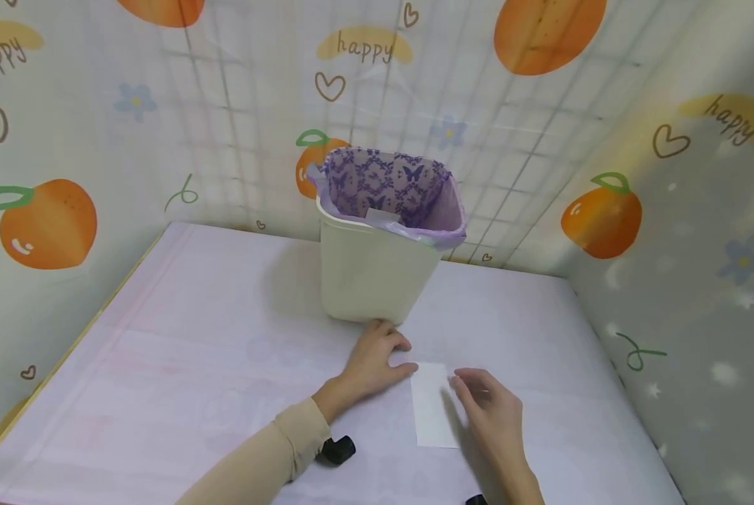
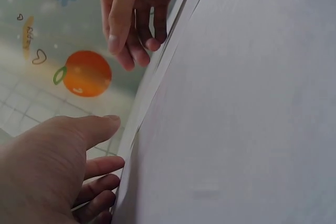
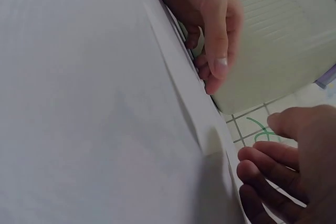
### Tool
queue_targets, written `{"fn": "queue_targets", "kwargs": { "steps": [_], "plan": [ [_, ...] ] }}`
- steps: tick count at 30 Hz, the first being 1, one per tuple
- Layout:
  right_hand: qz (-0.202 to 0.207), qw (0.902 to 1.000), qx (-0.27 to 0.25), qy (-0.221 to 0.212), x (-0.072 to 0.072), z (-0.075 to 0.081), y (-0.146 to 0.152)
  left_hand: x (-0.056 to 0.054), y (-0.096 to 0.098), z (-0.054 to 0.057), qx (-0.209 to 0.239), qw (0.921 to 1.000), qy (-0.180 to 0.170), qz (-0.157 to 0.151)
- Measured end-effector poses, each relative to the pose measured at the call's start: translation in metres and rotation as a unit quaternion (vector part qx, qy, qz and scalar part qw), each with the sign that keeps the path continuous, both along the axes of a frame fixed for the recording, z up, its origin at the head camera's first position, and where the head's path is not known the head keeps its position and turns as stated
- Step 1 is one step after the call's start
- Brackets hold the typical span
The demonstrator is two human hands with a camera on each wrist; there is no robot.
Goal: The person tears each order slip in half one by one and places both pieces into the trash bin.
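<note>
A white rectangular sheet of paper (image 1: 432,410) lies flat on the table between the two hands. My left hand (image 1: 377,359) rests beside its far left corner, thumb tip at the paper's edge and loosely bent fingers close to the bin's base. To the right of the sheet is my right hand (image 1: 493,414), fingers loosely curved, with nothing visible between them. Behind the left hand stands a cream waste bin (image 1: 377,270), lined with a purple butterfly-patterned bag (image 1: 408,179). A pale flat piece (image 1: 383,216) shows inside the bin's mouth.
A pale cloth covers the table (image 1: 212,337). Curtains printed with oranges (image 1: 604,217) and hearts surround it, with a wire grid (image 1: 528,147) behind the back one. A black object (image 1: 339,450) sits by the left sleeve, and another black piece (image 1: 476,499) by the right wrist.
</note>
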State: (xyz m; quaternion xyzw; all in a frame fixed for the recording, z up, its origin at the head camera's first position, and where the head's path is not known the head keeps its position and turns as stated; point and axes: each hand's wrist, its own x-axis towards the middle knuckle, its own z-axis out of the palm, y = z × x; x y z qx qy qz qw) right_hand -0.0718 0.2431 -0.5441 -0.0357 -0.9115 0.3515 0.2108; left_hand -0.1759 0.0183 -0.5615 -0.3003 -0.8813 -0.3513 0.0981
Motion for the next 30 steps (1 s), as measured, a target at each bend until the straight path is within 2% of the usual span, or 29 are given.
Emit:
{"fn": "queue_targets", "kwargs": {
  "steps": [4, 10, 18, 22, 30],
  "plan": [
    [-0.006, 0.9999, -0.002, -0.011, -0.002, 0.001, 0.001, 0.002, 0.005, 0.002, -0.013, 0.9999, 0.005, 0.009],
    [-0.014, 0.9991, -0.023, -0.032, -0.004, 0.003, -0.001, 0.004, 0.007, 0.003, -0.038, 0.9992, -0.014, 0.003],
    [-0.025, 0.9981, -0.03, -0.048, 0.001, 0.001, -0.003, 0.011, 0.008, 0.004, -0.072, 0.9972, 0.015, -0.011],
    [-0.031, 0.9981, -0.018, -0.05, 0.001, 0.001, -0.004, 0.013, 0.01, 0.007, -0.084, 0.9961, 0.015, -0.021],
    [-0.04, 0.998, 0.0, -0.049, -0.001, -0.001, -0.006, 0.018, 0.01, 0.01, -0.058, 0.9976, 0.008, -0.037]
  ]
}}
